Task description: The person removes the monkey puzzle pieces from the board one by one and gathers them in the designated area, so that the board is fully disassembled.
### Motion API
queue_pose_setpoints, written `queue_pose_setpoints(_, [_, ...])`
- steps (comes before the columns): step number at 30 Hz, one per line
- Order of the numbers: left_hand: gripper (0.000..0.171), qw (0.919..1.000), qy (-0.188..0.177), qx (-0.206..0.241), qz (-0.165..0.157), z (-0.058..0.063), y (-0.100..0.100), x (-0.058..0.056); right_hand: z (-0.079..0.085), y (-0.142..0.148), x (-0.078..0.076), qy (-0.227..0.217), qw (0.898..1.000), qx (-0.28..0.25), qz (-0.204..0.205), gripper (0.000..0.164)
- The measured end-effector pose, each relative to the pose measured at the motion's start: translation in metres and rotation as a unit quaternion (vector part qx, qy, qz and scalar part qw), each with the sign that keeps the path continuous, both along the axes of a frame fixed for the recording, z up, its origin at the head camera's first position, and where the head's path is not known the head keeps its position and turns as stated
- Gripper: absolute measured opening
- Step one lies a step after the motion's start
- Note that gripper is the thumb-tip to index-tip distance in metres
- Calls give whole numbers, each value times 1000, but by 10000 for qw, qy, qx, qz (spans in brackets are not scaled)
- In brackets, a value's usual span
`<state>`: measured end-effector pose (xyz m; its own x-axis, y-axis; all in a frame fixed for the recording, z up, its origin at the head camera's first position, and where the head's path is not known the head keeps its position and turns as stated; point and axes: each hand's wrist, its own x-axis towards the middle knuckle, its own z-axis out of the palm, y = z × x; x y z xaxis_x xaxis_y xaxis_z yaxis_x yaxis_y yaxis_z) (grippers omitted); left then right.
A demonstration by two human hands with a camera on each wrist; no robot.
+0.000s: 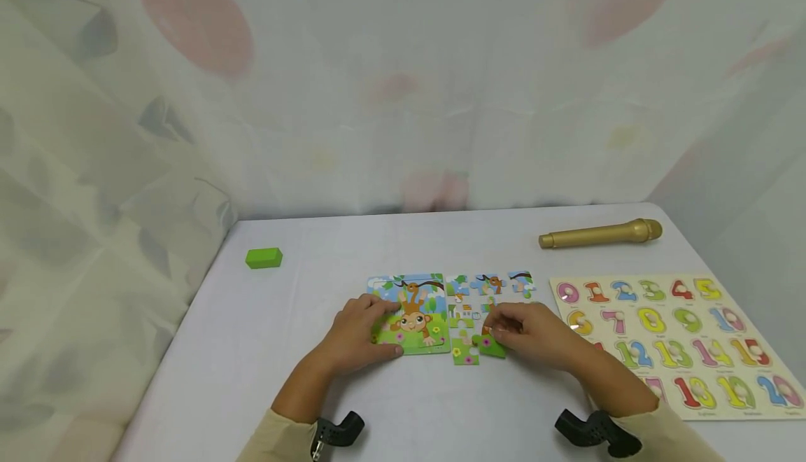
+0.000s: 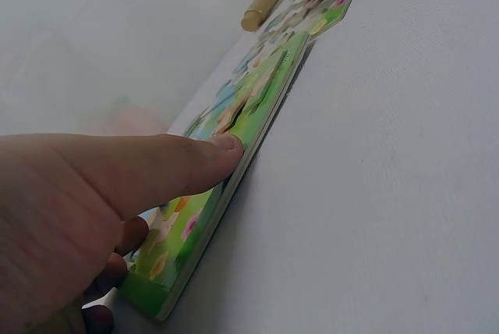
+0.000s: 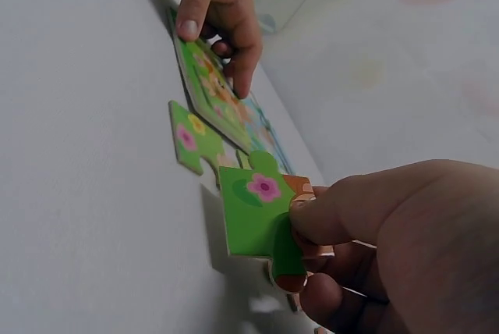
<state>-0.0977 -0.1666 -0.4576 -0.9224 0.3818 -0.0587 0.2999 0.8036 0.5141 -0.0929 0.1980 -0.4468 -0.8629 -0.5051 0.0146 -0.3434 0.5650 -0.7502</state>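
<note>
My right hand pinches a green jigsaw piece with a pink flower and a brown patch, thumb over its face. In the head view that piece is just right of a flowered corner piece lying on the table. My left hand rests at the left part of a square monkey puzzle board. Its thumb lies on the board's near edge and its index finger reaches over the picture. Several loose pieces, among them one with a branch and brown animal, lie right of the board.
A cream number board with knobbed numerals lies at the right, partly under my right forearm. A gold toy microphone is at the back right. At the back left sits a green block. Curtains hang behind the white table.
</note>
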Motion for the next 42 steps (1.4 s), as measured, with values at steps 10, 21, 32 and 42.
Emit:
queue_pose_setpoints(10, [71, 10000, -23, 61, 28, 0, 0, 0, -2, 11, 7, -20, 9992, 67, 392, 18])
queue_pose_setpoints(21, [72, 10000, -12, 51, 33, 0, 1, 0, -11, 12, 10, 634, 9971, 237, 335, 23])
queue_pose_setpoints(32, [72, 10000, 4, 42, 16, -4, 0, -1, -14, 14, 12, 932, 9939, 473, 365, 23])
queue_pose_setpoints(42, [72, 10000, 61, 40, 0, -4, -1, 0, -9, 6, 11, 1174, 9920, 200, 411, 17])
